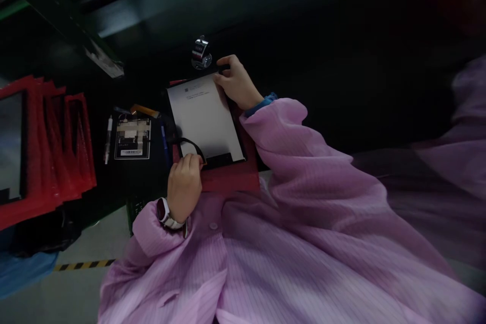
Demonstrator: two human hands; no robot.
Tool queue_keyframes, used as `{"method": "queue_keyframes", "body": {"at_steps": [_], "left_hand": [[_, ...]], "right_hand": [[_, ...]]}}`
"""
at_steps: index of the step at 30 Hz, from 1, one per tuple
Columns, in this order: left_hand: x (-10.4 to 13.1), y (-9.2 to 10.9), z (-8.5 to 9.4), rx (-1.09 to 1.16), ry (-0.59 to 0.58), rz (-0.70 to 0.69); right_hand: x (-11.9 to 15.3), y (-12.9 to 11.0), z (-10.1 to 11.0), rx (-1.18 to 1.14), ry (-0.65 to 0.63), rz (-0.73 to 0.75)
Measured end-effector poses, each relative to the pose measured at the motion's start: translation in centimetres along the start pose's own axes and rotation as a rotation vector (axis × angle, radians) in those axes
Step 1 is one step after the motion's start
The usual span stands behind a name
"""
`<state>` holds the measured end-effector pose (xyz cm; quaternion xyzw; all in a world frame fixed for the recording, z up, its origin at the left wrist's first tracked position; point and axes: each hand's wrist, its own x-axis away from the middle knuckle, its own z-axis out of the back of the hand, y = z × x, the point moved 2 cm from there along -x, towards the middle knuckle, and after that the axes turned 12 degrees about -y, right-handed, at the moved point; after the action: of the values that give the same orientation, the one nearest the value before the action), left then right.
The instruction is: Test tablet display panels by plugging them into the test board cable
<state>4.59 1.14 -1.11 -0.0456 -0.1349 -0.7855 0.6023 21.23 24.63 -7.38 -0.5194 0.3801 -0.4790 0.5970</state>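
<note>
"What lies at the middle?"
"One flat, rectangular panel (205,116), its smooth whitish face edged in black, on a red sheet (231,178) before the person. One thin black cable (193,143) curves over its lower left."

"And the hands?"
"The left hand (185,182) curls at that lower left part, by the cable's end; its fingertips are hidden, so a pinch cannot be told. The right hand (239,83) bends thumb and forefinger at the upper right corner; how firmly, one cannot tell."

"What surrounds them?"
"One shiny metal counter (201,53) just beyond, one square board (132,136), one white pen (108,139), and glossy red sleeves (56,147), too overlapped to count."

"Any writing?"
"Small print and a square code on the panel, a barcode label (131,152) on the board; all illegible."
</note>
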Motion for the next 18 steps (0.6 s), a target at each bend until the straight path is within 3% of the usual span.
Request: {"method": "queue_keyframes", "body": {"at_steps": [5, 9, 12, 15, 18], "left_hand": [[-0.6, 0.7, 0.8, -0.029, -0.119, 0.094], [-0.5, 0.7, 0.8, -0.013, -0.122, 0.101], [0.2, 0.4, 0.5, 0.053, -0.032, -0.001], [1.4, 0.0, 0.0, 0.136, 0.157, -0.111], [2.7, -0.5, -0.9, 0.133, 0.322, -0.095]], "right_hand": [[0.1, -0.4, 0.3, 0.007, -0.047, 0.036], [-0.1, -0.2, 0.4, 0.006, -0.064, 0.060], [-0.2, -0.2, 0.2, 0.030, -0.065, 0.082], [0.1, -0.9, 0.3, 0.138, -0.028, 0.062], [1.4, -2.9, 0.7, 0.338, 0.078, 0.066]]}}
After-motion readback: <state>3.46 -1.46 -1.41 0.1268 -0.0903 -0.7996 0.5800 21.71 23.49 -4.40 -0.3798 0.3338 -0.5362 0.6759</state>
